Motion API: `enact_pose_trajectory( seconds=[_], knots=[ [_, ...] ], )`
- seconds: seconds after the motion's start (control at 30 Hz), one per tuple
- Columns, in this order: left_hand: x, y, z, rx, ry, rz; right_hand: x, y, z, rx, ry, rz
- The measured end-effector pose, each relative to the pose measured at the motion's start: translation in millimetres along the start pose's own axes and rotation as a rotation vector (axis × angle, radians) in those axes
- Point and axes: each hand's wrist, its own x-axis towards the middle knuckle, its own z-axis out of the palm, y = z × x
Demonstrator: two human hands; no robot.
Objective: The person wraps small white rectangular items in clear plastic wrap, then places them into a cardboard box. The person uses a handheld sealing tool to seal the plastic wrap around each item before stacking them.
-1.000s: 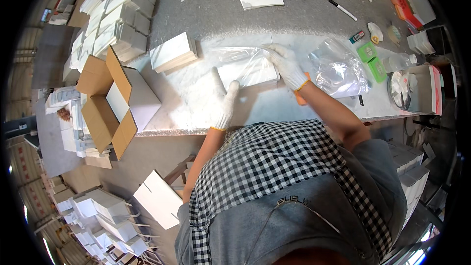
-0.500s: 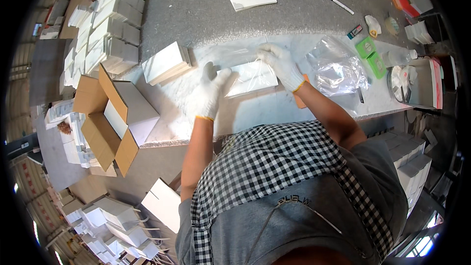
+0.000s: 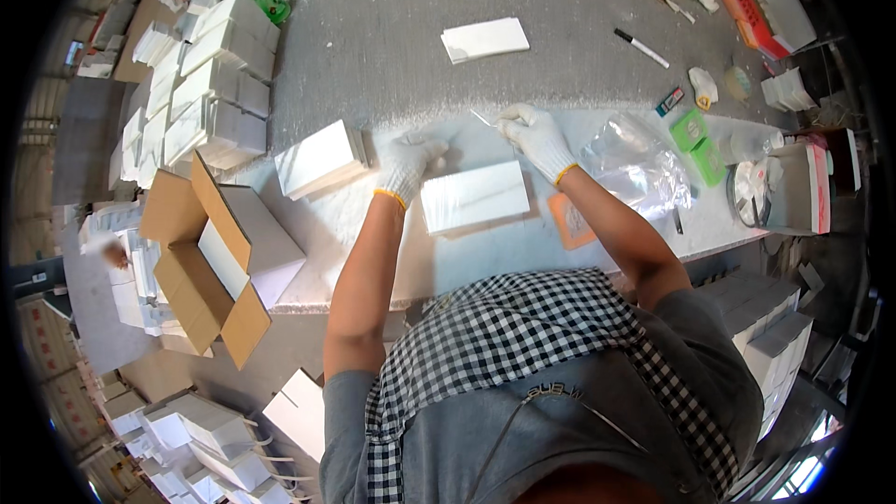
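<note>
A white, grey-veined tile-like slab lies flat on the pale work surface in front of me. My right hand, in a white knit glove, is just beyond its far right corner. Its fingertips pinch a thin white stick, which points up and left. My left hand, gloved the same way, hovers by the slab's far left corner. Its fingers and thumb point right and look apart, with nothing plain between them. Left of that hand stands a stack of similar white slabs.
An opened cardboard box stands at the left edge, before large slab stacks. Clear plastic bags, green boxes and an orange piece lie right. Farther off are a marker and more slabs.
The view has shifted, so the table sits lower in the picture. Both hands have drawn away from the slab toward the far side. The stick now points away from the slab.
</note>
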Motion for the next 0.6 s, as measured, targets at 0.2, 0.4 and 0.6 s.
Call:
enact_pose_trajectory(
  seconds=[0.2, 0.4, 0.6],
  knots=[
    [-1, -2, 2, -0.025, -0.005, -0.036, 91, -43, -46, -0.9, 0.221, -0.515],
    [-8, 6, 4, 0.085, -0.028, -0.011, 183, -71, -63, -1.12, -0.129, -0.622],
    [-3, -3, 1, 0.035, -0.039, 0.036, 211, -75, -64, -1.133, -0.294, -0.639]
  ],
)
